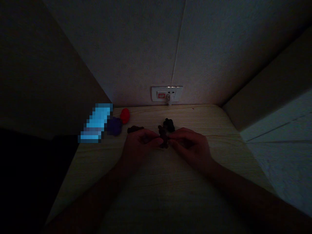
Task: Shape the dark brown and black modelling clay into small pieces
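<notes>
Between my two hands is a small dark brown figure point(163, 137) with a lumpy outline, which looks like modelling clay. My left hand point(140, 143) pinches its left side between thumb and fingers. On the other side my right hand point(192, 144) has its fingertips closed at the figure's edge. Just behind it lies a black lump point(168, 124). Another dark brown lump point(135, 129) shows partly behind my left hand. Dim light hides the finer shape of these pieces.
A purple lump point(115, 126) and a red lump point(125, 116) lie at the back left of the wooden tabletop point(156, 195). Beside them is a glowing, pixelated screen point(96, 123). A wall socket point(156, 94) with a plug point(169, 98) sits behind the table.
</notes>
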`<state>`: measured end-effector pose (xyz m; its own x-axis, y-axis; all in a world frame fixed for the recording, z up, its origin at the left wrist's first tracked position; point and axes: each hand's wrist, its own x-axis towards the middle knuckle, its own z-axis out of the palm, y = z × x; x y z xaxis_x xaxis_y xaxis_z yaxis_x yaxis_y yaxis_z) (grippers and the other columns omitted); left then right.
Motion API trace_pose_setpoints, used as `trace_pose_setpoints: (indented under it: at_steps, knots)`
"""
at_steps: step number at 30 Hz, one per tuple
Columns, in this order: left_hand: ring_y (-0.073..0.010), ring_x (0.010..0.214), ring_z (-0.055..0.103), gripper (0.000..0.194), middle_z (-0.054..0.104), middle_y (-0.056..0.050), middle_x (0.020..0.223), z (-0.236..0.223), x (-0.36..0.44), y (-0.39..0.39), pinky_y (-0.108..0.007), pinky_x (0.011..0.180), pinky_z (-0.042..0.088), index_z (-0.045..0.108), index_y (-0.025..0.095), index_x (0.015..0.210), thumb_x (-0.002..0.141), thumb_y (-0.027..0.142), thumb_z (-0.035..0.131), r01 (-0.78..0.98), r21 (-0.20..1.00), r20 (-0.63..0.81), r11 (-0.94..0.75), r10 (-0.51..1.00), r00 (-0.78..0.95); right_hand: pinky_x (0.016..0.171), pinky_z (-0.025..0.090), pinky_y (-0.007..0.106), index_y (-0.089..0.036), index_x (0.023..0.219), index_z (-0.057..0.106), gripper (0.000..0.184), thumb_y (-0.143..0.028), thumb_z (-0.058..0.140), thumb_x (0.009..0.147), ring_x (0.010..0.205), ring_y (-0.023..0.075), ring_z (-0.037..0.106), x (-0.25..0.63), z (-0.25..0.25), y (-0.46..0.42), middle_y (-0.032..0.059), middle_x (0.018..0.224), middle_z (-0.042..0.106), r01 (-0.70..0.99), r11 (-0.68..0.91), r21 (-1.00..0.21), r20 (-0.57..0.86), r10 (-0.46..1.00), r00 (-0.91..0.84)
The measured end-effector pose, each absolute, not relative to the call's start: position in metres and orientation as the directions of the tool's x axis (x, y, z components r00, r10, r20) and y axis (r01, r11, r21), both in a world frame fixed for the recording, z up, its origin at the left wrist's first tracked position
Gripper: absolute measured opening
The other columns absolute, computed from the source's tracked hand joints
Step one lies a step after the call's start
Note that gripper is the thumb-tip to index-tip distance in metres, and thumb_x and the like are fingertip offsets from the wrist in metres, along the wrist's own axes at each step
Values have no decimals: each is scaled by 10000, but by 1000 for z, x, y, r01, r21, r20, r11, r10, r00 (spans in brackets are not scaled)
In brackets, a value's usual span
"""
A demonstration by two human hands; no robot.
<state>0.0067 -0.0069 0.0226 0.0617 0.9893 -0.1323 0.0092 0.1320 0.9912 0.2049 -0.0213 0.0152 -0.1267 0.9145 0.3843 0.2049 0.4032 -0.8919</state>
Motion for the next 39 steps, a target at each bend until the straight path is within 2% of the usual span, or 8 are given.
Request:
trace_pose_setpoints:
  at_steps: [8,15,23,39]
  knots:
    - [-168,662,755,147,799,-26,714,21,5,-6,-242,635,600,760,185,716,675,263,877,1,988,-152,152,983,102,679,595,267,-214,959,793,120,-148,737,877,769,157,738,208,19,-21,46,880,790,290,511,-809,476,860,-185]
    - [-182,649,767,154,806,-34,723,20,5,-5,-260,635,623,753,180,736,697,273,868,-53,982,-173,184,972,160,739,605,279,-194,988,768,123,-132,701,906,821,162,746,208,20,-21,61,912,790,320,581,-749,526,814,-247]
    - [-216,663,774,191,807,-60,741,21,4,-5,-319,657,646,743,174,747,709,325,852,-10,982,-188,191,972,144,742,628,320,-234,1026,780,135,-201,727,906,833,189,761,208,19,-23,66,937,803,314,554,-771,505,833,-227]
    - [-186,620,749,178,794,-45,707,21,3,-5,-284,625,619,749,173,736,696,307,858,-28,983,-175,183,969,175,730,637,303,-231,980,790,121,-173,719,901,802,183,769,210,22,-23,58,894,810,315,591,-742,541,807,-238]
